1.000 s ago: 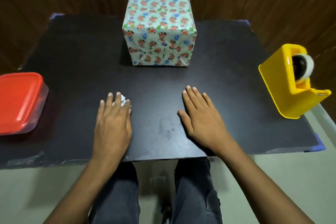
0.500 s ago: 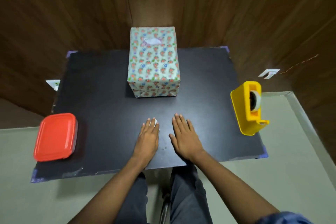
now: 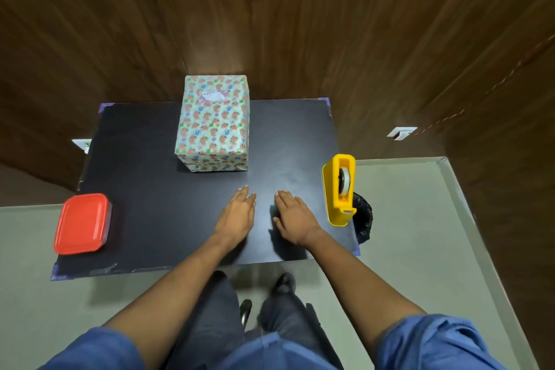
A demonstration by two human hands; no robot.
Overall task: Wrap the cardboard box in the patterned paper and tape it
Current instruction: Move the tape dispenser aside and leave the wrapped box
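Observation:
The box (image 3: pixel 213 129) stands at the back middle of the black table (image 3: pixel 144 159), fully covered in floral patterned paper, with a small white label (image 3: pixel 213 96) on its top. My left hand (image 3: pixel 237 216) lies flat, palm down, in front of the box, and a small white scrap (image 3: pixel 248 195) peeks out at its fingertips. Beside it my right hand (image 3: pixel 295 219) also rests flat on the table and holds nothing. Both hands are apart from the box. A yellow tape dispenser (image 3: pixel 333 195) stands just right of my right hand.
A container with a red lid (image 3: pixel 81 222) sits at the table's front left corner. A black bin (image 3: pixel 363 219) shows below the table's right edge. Dark wood walls close in behind and to the right. My legs are under the front edge.
The view has pulled up and back, so the table and box look smaller. Both hands stay flat on the table and the box has not moved.

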